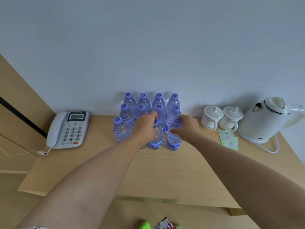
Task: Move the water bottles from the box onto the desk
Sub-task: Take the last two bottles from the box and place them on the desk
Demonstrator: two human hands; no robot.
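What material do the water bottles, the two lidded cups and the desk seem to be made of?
Water bottles: clear thin plastic, glossy; you see through them.
Lidded cups: probably glazed white ceramic, smooth and shiny.
Desk: light wood or wood-look laminate, matte, with faint grain.

Bottle labels [156, 145] read "Gante"; phone keypad [72, 134] shows 0–9.

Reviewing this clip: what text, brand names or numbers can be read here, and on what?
"Gan", rest cut off: label of front bottle gripped by left hand; likewise the bottle under right hand.
"1" to "9", "*", "0", "#": telephone keys.
Phone display header and sachets: too blurred.
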